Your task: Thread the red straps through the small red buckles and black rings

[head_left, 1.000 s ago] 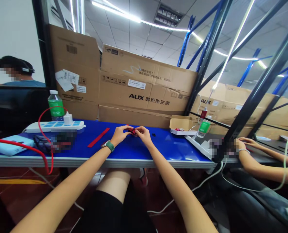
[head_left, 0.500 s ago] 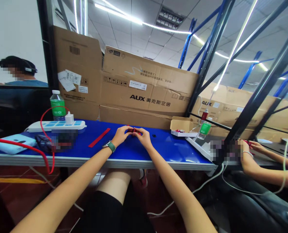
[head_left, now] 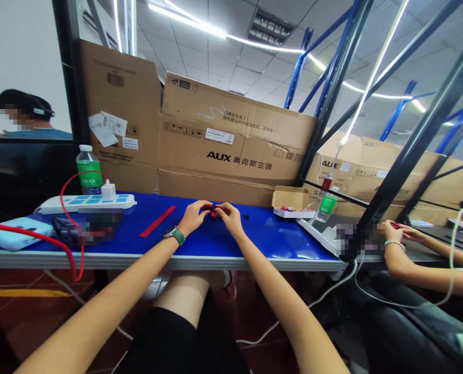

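Note:
My left hand [head_left: 193,217], with a green-strapped watch on its wrist, pinches a small red piece [head_left: 214,213] above the blue table [head_left: 200,246]. From the other side my right hand [head_left: 230,217] grips the same piece between thumb and fingers. Fingers cover much of it, so its exact kind is hidden; it looks soft and folded. To the left of my hands a flat red strip [head_left: 157,222] lies slantwise. Small black bits [head_left: 247,217] rest on the table just right of my right hand.
At the back right stands an open carton [head_left: 291,198] with small red items. A power strip [head_left: 87,202], green-labelled bottle [head_left: 89,171], light-blue case [head_left: 15,234] and red cable [head_left: 65,249] are on the left. Another person's hands [head_left: 395,234] work beyond the rack post [head_left: 366,218].
My fingers have shifted slightly around the red piece, and more of its red shows between them. The view has moved a little; the other items stay in place.

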{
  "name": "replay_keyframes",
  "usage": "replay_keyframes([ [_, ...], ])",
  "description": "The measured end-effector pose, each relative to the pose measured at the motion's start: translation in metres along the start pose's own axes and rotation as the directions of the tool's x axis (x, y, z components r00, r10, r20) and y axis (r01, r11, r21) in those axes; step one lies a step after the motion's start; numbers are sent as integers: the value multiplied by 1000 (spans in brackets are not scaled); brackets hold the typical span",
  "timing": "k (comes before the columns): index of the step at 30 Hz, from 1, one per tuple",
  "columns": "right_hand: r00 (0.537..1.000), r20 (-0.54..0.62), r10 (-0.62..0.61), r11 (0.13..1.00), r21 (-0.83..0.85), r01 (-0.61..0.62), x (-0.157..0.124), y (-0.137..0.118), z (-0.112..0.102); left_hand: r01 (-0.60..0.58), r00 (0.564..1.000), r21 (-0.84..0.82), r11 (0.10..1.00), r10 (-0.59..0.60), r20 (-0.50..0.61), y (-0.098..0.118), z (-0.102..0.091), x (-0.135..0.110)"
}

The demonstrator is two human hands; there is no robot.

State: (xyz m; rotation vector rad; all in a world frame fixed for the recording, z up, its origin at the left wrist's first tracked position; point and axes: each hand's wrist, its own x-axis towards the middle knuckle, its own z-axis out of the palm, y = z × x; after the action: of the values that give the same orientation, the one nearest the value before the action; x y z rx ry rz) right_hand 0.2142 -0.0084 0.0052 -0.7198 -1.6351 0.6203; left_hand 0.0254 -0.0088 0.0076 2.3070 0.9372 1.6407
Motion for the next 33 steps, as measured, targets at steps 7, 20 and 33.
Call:
replay_keyframes([
  [7,998,28,51,999,5,-52,0,5,-3,39,999,-28,999,-38,31,6,-2,-1],
  [20,994,35,104,987,122,-107,2,11,-1,51,998,-109,993,-45,53,8,-3,-2],
  [33,998,39,45,999,-27,-44,2,13,-5,44,996,-96,994,-36,81,-2,-3,-3],
])
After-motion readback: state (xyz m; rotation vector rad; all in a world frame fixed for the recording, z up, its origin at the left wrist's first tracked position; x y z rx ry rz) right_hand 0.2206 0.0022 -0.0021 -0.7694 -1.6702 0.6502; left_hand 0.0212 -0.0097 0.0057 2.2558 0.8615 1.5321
